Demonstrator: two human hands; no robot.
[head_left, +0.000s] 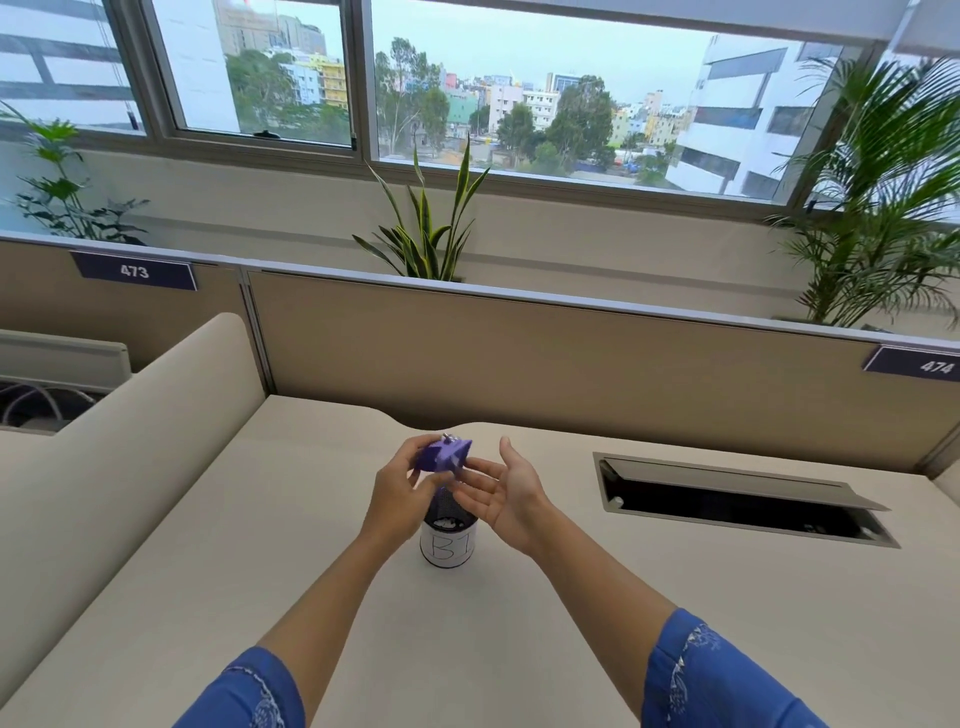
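Beige desk under a wide window; mid-desk stands the mesh cup marked B1. Beside it the right hand hovers palm up, fingers straight, empty; the left hand pinches the purple piece just above the cup. Not dropped in yet, I'd judge. Its long axis lies roughly left-right, metal loop pointing up.

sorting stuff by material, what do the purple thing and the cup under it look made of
Purple thing: probably matte plastic, given its even colour and sharp moulded points; a small shiny, metal-looking bit sits on top.
Cup: black mesh, likely metal wire, since its wall looks finely perforated; plastic cannot be ruled out. Its white label looks like paper, handwritten on.
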